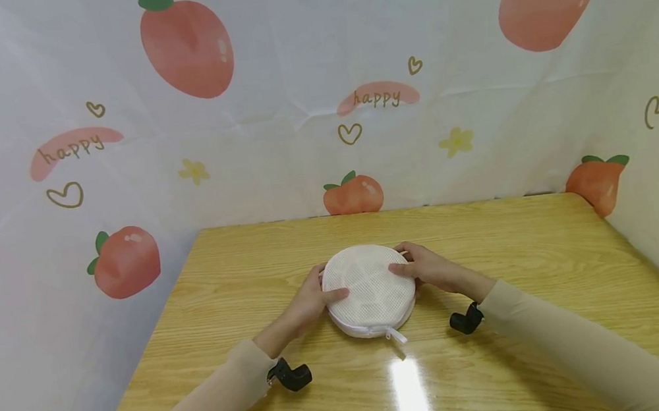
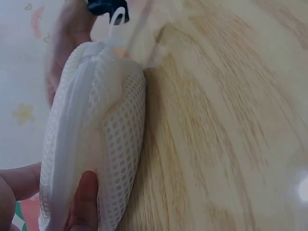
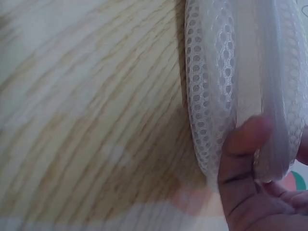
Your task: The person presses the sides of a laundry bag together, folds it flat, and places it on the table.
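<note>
A round white mesh laundry bag (image 1: 368,288) with a zip around its side is held between both hands over the middle of the table. Its zip pull (image 1: 397,336) hangs at the near edge. My left hand (image 1: 312,298) grips the bag's left side, thumb on top; the left wrist view shows a finger (image 2: 87,197) pressed into the side below the zip band. On the opposite side my right hand (image 1: 427,267) grips the rim, thumb on top, with a curled finger (image 3: 245,144) against the edge in the right wrist view. Whatever is inside cannot be made out.
The wood-grain table (image 1: 240,267) bears a bright light reflection near its front. A white cloth backdrop (image 1: 267,52) printed with peaches surrounds it at the back and sides. A dark wrist camera (image 1: 292,376) hangs under the left wrist, another camera (image 1: 465,319) under the right.
</note>
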Action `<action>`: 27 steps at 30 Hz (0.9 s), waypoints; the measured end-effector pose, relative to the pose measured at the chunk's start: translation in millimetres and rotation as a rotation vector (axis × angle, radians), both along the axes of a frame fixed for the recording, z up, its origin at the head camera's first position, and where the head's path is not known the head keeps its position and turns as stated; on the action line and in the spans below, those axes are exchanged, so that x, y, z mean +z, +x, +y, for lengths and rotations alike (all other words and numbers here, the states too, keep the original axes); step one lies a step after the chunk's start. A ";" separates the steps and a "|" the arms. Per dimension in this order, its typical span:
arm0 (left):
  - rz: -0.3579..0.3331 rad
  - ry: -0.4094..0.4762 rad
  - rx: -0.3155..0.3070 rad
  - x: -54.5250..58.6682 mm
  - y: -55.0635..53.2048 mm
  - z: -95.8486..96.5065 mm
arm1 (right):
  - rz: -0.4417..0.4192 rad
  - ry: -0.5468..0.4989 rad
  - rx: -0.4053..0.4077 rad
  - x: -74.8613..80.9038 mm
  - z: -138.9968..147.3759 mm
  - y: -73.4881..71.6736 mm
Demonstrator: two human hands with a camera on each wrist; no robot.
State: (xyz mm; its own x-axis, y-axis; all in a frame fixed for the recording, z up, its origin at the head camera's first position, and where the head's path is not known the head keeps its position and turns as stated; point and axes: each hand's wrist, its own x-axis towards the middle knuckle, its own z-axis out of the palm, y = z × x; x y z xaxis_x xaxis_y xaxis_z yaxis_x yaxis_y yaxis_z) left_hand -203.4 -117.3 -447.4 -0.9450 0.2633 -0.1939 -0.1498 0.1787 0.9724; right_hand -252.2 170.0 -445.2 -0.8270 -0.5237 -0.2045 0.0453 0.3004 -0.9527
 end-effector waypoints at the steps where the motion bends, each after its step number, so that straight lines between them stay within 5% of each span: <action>1: 0.021 -0.035 0.001 -0.3 0.0 -0.2 | 0.019 0.013 -0.001 -0.2 0.0 0.0; 7: 0.262 -0.342 -0.026 3.4 3.1 -1.8 | 0.079 0.058 -0.013 1.8 0.3 2.9; 10: 0.361 -0.413 -0.072 9.3 6.5 0.4 | 0.064 0.057 -0.026 2.9 0.0 4.5; 13: 0.479 -0.486 -0.159 14.2 8.2 6.1 | 0.067 0.071 -0.040 3.2 -0.6 4.8; 18: 0.669 -0.741 -0.335 19.0 7.9 17.7 | 0.113 0.111 -0.056 4.1 -0.8 4.5; 22: 0.670 -0.868 -0.368 19.6 7.9 22.6 | 0.166 0.155 -0.056 6.1 -0.3 4.6; 27: 0.638 -0.921 -0.380 18.5 7.4 23.7 | 0.219 0.208 -0.034 8.3 0.9 4.1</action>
State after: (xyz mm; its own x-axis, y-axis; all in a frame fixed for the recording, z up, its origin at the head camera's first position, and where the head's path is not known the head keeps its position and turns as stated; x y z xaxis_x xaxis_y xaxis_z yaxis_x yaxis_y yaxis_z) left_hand -195.9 -93.6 -428.9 -0.8311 0.5558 0.0208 0.5299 0.7798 0.3334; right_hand -248.1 170.9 -436.9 -0.8798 -0.4600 -0.1198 -0.1404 0.4922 -0.8591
